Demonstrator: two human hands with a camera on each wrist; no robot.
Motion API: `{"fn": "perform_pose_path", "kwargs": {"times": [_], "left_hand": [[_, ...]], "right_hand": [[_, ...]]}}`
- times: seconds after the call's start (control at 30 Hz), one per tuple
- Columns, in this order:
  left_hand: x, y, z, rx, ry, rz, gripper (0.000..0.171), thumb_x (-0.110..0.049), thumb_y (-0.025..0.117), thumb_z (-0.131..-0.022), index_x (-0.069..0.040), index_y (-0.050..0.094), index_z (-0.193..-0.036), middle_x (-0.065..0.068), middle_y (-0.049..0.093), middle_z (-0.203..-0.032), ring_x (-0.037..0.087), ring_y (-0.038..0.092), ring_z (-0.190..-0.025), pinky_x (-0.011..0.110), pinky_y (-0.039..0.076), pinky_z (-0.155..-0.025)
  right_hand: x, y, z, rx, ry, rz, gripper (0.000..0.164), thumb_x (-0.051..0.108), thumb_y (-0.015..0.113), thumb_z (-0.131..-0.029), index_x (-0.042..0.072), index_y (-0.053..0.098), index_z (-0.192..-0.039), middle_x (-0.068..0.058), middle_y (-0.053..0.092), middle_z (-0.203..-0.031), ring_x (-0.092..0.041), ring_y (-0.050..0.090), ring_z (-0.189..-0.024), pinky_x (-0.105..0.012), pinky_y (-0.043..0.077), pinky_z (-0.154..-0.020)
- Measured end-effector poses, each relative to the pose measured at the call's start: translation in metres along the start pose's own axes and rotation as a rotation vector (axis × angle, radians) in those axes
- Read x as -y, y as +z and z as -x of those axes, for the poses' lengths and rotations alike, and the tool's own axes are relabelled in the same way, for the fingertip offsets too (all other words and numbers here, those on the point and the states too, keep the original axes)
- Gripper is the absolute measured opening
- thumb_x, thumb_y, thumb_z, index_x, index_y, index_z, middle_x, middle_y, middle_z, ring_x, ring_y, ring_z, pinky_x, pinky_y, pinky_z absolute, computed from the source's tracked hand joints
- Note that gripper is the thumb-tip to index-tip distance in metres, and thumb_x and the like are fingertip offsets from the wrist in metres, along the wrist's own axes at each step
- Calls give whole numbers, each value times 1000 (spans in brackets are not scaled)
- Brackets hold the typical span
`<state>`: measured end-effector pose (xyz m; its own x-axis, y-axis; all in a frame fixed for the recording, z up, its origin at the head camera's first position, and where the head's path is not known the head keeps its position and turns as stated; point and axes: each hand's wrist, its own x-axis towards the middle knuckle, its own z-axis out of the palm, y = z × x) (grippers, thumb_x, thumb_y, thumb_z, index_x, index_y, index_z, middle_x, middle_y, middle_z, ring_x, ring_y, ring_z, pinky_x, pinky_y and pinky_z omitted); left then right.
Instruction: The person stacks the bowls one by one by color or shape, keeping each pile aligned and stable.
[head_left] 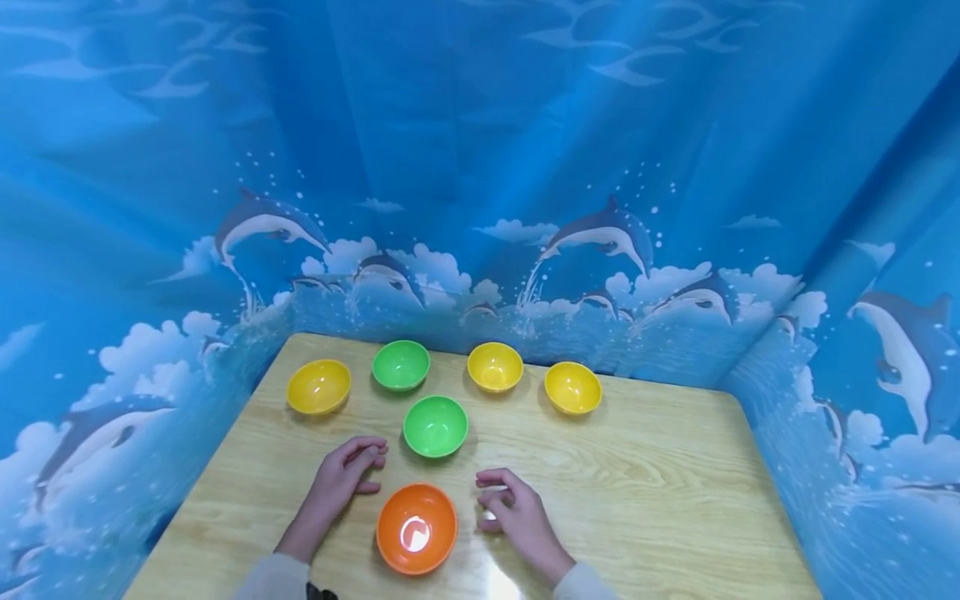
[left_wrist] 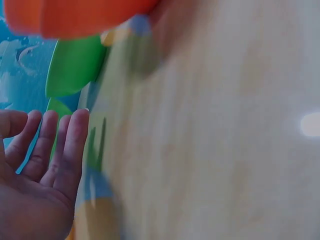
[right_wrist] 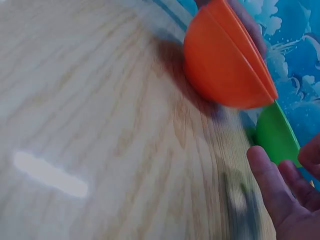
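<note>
Orange bowl (head_left: 417, 529) on bench (head_left: 660, 483); left hand (head_left: 347, 473) left of it, right hand (head_left: 516, 510) right. Fingers loosely parted, holding nothing. Nearer green bowl (head_left: 435, 427) just beyond it. Looks between grips; next grip needs fingers on a rim.

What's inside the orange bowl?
Only a bright reflection shows inside the orange bowl; I see no object in it. What lies directly beneath it is covered.
</note>
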<state>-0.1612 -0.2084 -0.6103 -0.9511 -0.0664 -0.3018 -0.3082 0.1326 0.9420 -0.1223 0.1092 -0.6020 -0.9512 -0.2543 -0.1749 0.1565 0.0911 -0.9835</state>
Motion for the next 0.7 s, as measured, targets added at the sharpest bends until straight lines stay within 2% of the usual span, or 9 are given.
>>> {"fn": "perform_pose_path", "kwargs": {"times": [0.13, 0.27, 0.4, 0.7], "left_hand": [[-8, -8, -17, -41, -11, -40, 41, -30, 59, -114, -4, 64, -145, 21, 68, -144, 20, 72, -114, 35, 69, -82], [-14, -12, -32, -54, -8, -56, 43, -32, 58, -114, -6, 62, -147, 21, 67, -145, 20, 71, -114, 34, 69, -84], [-21, -11, -43, -55, -23, -59, 45, -35, 58, -114, -9, 60, -150, 19, 65, -147, 24, 69, -120, 33, 68, -86], [-34, -5, -66, -43, -40, -71, 53, -37, 57, -114, -18, 50, -162, 18, 64, -141, 29, 65, -126, 34, 68, -89]], "right_hand": [[-2, -9, -8, -33, 3, 11, 35, 0, 63, -105, -5, 63, -139, -29, 63, -142, -35, 71, -116, -35, 69, -84], [-3, -16, -16, -70, 21, -3, 33, -1, 62, -105, -7, 63, -138, -30, 63, -142, -31, 71, -115, -36, 69, -85], [0, -22, -24, -110, 49, -20, 33, 6, 63, -108, -6, 62, -138, -29, 63, -143, -31, 72, -114, -36, 69, -85], [7, -28, -41, -140, 39, 5, 39, 21, 64, -111, -4, 61, -142, -27, 62, -143, -37, 72, -119, -37, 69, -88]]}}
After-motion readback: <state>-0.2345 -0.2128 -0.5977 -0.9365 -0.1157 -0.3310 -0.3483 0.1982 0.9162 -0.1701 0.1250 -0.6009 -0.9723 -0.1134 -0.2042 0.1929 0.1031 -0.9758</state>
